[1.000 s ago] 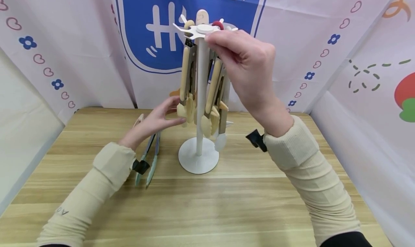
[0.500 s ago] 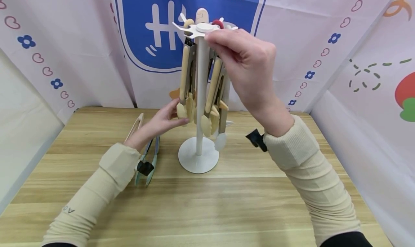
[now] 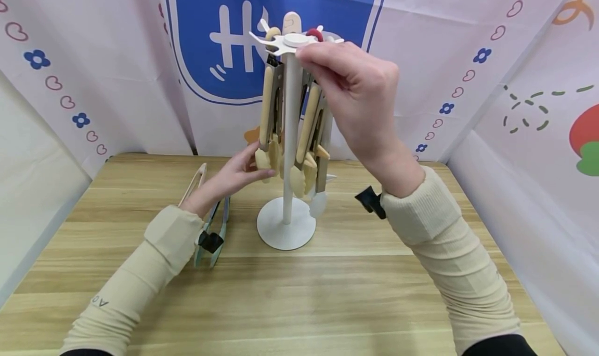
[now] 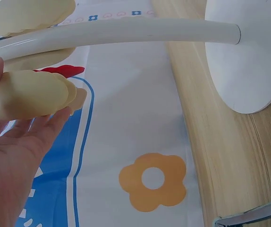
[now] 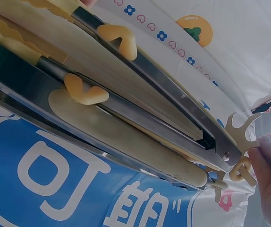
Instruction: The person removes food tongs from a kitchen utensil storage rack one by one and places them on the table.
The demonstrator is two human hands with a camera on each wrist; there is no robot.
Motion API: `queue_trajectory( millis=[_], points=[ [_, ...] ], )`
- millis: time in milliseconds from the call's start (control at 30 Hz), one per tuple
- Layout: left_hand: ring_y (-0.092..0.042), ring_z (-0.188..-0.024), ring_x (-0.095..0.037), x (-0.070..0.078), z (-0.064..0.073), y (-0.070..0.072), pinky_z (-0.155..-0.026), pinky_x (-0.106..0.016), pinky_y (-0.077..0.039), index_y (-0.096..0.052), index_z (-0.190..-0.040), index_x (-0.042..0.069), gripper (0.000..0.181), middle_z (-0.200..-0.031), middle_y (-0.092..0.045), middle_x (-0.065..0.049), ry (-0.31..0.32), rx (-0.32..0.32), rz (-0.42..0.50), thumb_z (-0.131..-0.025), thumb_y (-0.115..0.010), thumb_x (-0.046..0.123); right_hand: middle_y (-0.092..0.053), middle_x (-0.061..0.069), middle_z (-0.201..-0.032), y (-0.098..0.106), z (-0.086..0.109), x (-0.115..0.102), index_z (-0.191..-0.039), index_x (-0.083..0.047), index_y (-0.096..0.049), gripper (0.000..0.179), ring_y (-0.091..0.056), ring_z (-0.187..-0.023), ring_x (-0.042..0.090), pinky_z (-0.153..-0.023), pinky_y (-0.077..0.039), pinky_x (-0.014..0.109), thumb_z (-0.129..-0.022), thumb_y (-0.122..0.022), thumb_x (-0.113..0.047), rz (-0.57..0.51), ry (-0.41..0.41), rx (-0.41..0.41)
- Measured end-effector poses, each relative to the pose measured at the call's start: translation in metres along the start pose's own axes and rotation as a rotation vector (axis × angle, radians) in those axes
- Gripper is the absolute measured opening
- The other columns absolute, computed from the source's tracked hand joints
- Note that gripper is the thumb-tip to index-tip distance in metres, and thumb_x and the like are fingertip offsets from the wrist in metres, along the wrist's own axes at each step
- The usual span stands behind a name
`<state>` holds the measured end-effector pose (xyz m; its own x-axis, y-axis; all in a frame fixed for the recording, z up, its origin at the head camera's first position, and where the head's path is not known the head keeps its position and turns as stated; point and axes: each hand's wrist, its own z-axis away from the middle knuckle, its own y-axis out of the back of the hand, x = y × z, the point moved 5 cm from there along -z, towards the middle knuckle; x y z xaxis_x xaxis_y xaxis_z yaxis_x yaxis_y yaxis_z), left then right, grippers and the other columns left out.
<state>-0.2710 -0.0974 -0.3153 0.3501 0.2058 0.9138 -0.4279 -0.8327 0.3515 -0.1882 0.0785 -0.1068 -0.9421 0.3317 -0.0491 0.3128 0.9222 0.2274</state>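
Observation:
A white utensil stand with a round base, a pole and a hooked top stands upright on the table. Several tongs hang from its hooks. My left hand holds the scalloped cream tips of the left-hanging tongs, thumb on one side and fingers on the other; those cream tips fill the grasp in the left wrist view. High up, my right hand pinches one hook of the stand's top between thumb and forefinger. Beneath it hang cream-and-steel tongs, large in the right wrist view.
Left of the stand, teal-tipped tongs lie on the wooden table, partly under my left wrist. Another pale, thin-armed utensil lies behind that forearm. A printed cloth hangs behind the table's back edge.
My left hand has shifted slightly right and closed in on the hanging tongs' cream tips. The right hand and the stand keep their places.

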Motion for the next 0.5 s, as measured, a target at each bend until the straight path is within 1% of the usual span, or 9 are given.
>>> queue_trajectory(
  millis=[100, 200, 333, 367, 500],
  points=[
    [-0.054, -0.097, -0.024, 0.0016, 0.0004, -0.0008, -0.077, -0.028, -0.050, -0.033, -0.132, 0.002, 0.050, -0.108, -0.050, -0.018, -0.033, -0.027, -0.010, -0.089, -0.057, 0.005, -0.069, 0.012, -0.081, 0.0000, 0.0002, 0.0000, -0.083, 0.004, -0.071, 0.007, -0.050, -0.059, 0.009, -0.056, -0.038, 0.017, -0.082, -0.064, 0.001, 0.000, 0.002, -0.001],
    [-0.052, -0.086, -0.024, 0.0023, 0.0005, -0.0014, -0.069, -0.026, -0.048, -0.033, -0.132, 0.002, 0.048, -0.097, -0.051, -0.016, -0.060, -0.049, -0.031, -0.090, -0.055, 0.006, -0.069, 0.012, -0.080, 0.0001, 0.0004, 0.0000, -0.083, 0.004, -0.071, 0.008, -0.048, -0.058, 0.009, -0.055, -0.037, 0.017, -0.082, -0.064, 0.001, 0.005, 0.001, -0.001],
    [-0.046, -0.074, -0.022, 0.0033, 0.0005, -0.0017, -0.061, -0.025, -0.043, -0.035, -0.129, 0.002, 0.044, -0.087, -0.049, -0.012, -0.085, -0.059, -0.064, -0.091, -0.054, 0.006, -0.069, 0.011, -0.080, 0.0004, 0.0005, 0.0000, -0.083, 0.004, -0.071, 0.008, -0.048, -0.058, 0.009, -0.054, -0.036, 0.017, -0.082, -0.064, 0.000, 0.009, -0.003, 0.000],
    [-0.045, -0.073, -0.021, 0.0037, 0.0006, -0.0018, -0.060, -0.025, -0.042, -0.035, -0.129, 0.001, 0.043, -0.086, -0.049, -0.011, -0.089, -0.061, -0.070, -0.091, -0.054, 0.006, -0.069, 0.011, -0.080, 0.0004, 0.0005, 0.0000, -0.083, 0.003, -0.071, 0.008, -0.047, -0.058, 0.009, -0.054, -0.036, 0.017, -0.082, -0.064, -0.001, 0.010, -0.004, 0.000],
    [-0.046, -0.074, -0.020, 0.0047, 0.0010, -0.0020, -0.061, -0.025, -0.043, -0.035, -0.130, 0.002, 0.044, -0.088, -0.050, -0.012, -0.095, -0.065, -0.078, -0.091, -0.054, 0.005, -0.069, 0.011, -0.079, 0.0003, 0.0004, 0.0002, -0.083, 0.004, -0.071, 0.008, -0.048, -0.058, 0.009, -0.055, -0.037, 0.016, -0.082, -0.064, 0.000, 0.008, -0.001, -0.001]
  ],
)
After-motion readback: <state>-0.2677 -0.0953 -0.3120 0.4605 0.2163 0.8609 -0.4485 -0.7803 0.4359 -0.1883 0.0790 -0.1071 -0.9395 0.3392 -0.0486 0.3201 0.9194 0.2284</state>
